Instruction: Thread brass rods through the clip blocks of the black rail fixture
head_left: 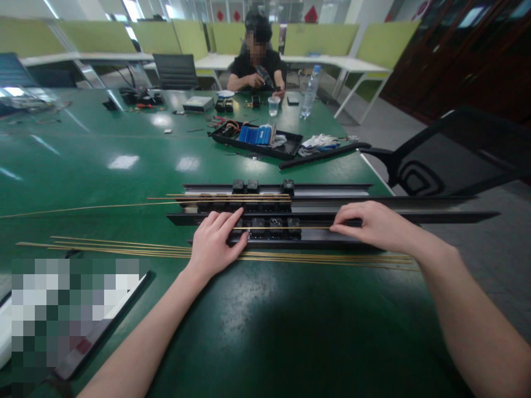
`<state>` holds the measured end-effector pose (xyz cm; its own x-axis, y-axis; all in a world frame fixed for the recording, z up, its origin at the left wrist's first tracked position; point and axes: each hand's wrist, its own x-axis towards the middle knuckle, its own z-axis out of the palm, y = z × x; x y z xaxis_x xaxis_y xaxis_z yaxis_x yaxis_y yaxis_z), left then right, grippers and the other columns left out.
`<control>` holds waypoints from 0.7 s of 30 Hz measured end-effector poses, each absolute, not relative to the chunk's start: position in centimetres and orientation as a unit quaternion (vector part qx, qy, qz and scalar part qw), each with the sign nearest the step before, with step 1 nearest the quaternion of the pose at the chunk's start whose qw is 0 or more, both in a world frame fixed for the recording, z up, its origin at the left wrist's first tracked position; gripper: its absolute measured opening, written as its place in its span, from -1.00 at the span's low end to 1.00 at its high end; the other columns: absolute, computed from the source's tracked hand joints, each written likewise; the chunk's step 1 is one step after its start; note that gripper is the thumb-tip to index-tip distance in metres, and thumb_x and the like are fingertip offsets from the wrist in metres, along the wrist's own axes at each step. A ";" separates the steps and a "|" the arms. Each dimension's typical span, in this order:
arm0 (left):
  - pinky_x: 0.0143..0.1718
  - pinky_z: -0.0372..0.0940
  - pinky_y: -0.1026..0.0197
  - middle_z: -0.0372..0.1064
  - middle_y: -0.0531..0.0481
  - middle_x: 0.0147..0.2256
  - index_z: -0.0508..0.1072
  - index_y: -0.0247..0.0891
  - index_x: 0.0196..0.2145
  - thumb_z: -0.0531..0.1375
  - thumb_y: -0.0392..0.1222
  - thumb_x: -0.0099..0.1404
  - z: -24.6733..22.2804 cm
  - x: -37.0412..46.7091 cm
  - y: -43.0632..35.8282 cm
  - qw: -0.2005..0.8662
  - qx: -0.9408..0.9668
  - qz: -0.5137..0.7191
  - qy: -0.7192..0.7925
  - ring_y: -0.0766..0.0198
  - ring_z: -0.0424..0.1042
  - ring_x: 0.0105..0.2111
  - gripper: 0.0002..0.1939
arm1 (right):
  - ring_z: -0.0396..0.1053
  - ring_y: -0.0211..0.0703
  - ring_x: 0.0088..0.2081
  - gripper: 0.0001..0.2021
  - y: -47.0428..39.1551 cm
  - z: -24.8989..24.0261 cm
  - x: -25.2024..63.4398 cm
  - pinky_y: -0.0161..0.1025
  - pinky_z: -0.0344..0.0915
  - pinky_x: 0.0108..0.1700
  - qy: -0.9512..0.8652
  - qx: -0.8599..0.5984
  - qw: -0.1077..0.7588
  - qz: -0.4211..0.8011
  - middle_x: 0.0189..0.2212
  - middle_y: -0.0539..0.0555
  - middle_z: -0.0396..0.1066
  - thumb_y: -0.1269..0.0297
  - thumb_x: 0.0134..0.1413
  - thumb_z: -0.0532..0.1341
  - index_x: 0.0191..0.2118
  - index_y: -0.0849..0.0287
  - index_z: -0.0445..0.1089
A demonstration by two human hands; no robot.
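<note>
A black channel rail (323, 234) lies across the table in front of me, with a row of black blocks (275, 227) in it. My left hand (213, 243) is at the row's left end, thumb and forefinger on either side of the end block, which is partly hidden. A thin brass-coloured rod (311, 227) runs along the row. My right hand (365, 224) pinches its right part between thumb and fingertips. Behind, a second rail (319, 205) holds more blocks, with several rods (257, 195) lying across them.
More loose rods (136, 248) lie in front of the rails. A black tray (257, 146) with a blue-ribbed item, gloves (319, 143), a cup (273, 105) and a water bottle (310, 93) stand farther back. A person (257, 66) sits opposite. A chair (460, 149) is at right.
</note>
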<state>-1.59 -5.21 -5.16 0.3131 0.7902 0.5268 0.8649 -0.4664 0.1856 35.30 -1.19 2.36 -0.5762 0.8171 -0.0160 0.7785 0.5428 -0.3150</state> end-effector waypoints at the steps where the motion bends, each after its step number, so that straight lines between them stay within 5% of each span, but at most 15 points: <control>1: -0.05 0.33 0.00 0.49 -0.11 -0.09 0.32 -0.20 0.26 0.16 -0.03 0.36 -5.2 -1.6 -5.2 0.066 -0.807 -0.284 -0.513 0.04 0.38 -0.13 -0.45 | 0.49 -0.09 -0.31 -0.72 -1.2 2.4 35.4 -0.17 0.36 -0.22 -0.874 -0.459 0.066 0.147 -0.32 0.04 0.58 0.06 0.24 0.19 -0.33 0.08 0.57; 21: -0.06 0.34 0.00 0.50 -0.11 -0.09 0.36 -0.24 0.21 0.17 -0.03 0.35 -5.3 -1.6 -5.1 0.071 -0.805 -0.296 -0.509 0.06 0.37 -0.14 -0.48 | 0.50 -0.01 -0.25 -0.74 -0.9 3.3 36.9 -0.15 0.34 -0.17 -0.839 -0.508 0.020 0.197 -0.27 0.07 0.59 0.02 0.12 0.26 -0.31 0.08 0.59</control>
